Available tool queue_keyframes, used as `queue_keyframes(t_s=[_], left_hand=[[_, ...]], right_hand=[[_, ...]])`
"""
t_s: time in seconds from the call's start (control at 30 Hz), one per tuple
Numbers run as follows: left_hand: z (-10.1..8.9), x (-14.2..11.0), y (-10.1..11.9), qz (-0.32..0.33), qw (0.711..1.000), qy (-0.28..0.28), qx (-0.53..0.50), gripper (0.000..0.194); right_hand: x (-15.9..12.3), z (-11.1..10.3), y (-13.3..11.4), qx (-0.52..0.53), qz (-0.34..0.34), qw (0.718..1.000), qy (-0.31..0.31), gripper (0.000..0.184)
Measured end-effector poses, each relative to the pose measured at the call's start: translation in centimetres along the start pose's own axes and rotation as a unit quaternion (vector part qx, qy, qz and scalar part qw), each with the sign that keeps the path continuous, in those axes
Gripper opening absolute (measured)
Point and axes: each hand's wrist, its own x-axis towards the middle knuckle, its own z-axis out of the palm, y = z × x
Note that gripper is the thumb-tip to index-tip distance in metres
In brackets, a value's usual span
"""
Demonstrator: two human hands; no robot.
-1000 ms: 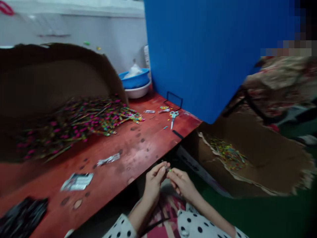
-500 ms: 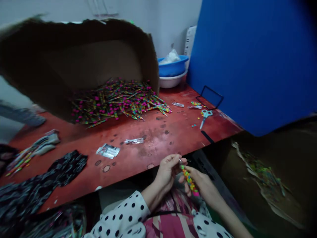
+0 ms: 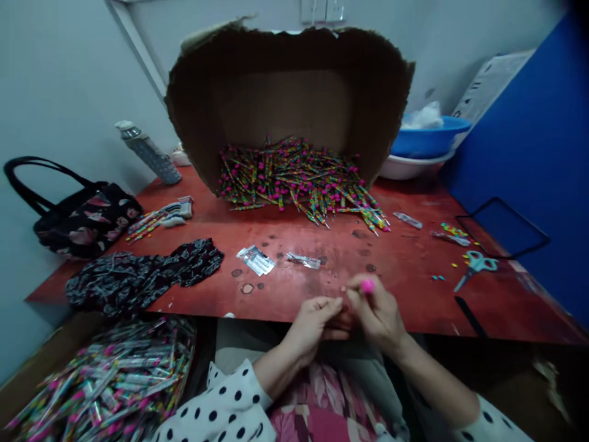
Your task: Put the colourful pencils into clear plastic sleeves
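My right hand [image 3: 380,316] is closed around a multicoloured pencil with a pink end [image 3: 367,286]. Only that end shows; fingers hide the body. Just left of it, my left hand [image 3: 313,325] has its thumb and fingers pinched together, and what lies between them, if anything, I cannot make out. Both hands are over the front edge of the red table [image 3: 294,230]. Beyond them, a pile of similar pencils [image 3: 294,175] spills from a cardboard box [image 3: 285,98] lying on its side. Small clear wrappers [image 3: 257,260] lie on the table before it.
Scissors [image 3: 478,263] and small coloured bits lie at right, near a blue panel [image 3: 529,159]. Stacked basins [image 3: 427,138] stand behind. At left are a handbag [image 3: 92,218], a bottle [image 3: 151,153] and a dark patterned cloth [image 3: 142,276]. Below, a box holds wrapped pencils [image 3: 124,374].
The view has swung left, away from the torn box at right. Both hands have come up to the table edge. The pencil's pink end now points up from my right hand.
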Motion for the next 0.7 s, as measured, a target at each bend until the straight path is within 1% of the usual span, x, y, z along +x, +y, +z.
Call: queue_keyframes(t_s=[0.03,0.07,0.1,0.17,0.23,0.33,0.43,0.5,0.53,0.63,0.7], left_hand=[[-0.9,-0.2,0.6,0.013,0.999,0.023,0.031,0.03],[-1.8,-0.4,1.2,0.03,0.997,0.048,0.05,0.032],[-2.7,-0.5,1.7,0.047,0.995,0.074,0.056,0.034],[-4.2,-0.9,2.3,0.066,0.99,0.115,0.041,0.035],[-5.2,-1.3,2.5,0.066,0.988,0.137,0.025,0.034],[-6.1,-1.5,2.3,0.065,0.987,0.148,0.017,0.034],[-6.2,-1.1,2.3,0.083,0.981,0.172,-0.017,0.037],[-6.0,-0.4,2.4,0.096,0.976,0.187,-0.052,0.04],[-5.9,0.1,2.4,0.103,0.975,0.184,-0.065,0.039],[-5.4,1.2,2.5,0.147,0.975,0.147,-0.074,0.031],[-5.2,1.6,2.6,0.179,0.971,0.139,-0.076,0.029]], right_hand=[[1.6,0.4,0.4,-0.037,0.051,0.998,-0.021,0.011],[3.3,0.9,0.9,-0.073,0.079,0.992,-0.066,0.015],[4.9,1.4,1.6,-0.113,0.093,0.983,-0.115,0.018],[7.5,2.7,3.0,-0.191,0.124,0.955,-0.19,0.021],[9.0,4.0,4.4,-0.212,0.147,0.938,-0.233,0.02],[9.7,5.3,5.8,-0.135,0.176,0.937,-0.269,0.016],[9.4,5.7,5.9,-0.071,0.189,0.934,-0.294,0.02],[8.8,5.8,5.1,-0.014,0.213,0.934,-0.285,0.025],[8.4,5.8,4.6,0.031,0.231,0.933,-0.275,0.026],[6.9,6.3,2.9,0.158,0.277,0.918,-0.234,0.027],[5.9,6.6,2.1,0.196,0.292,0.909,-0.222,0.025]])
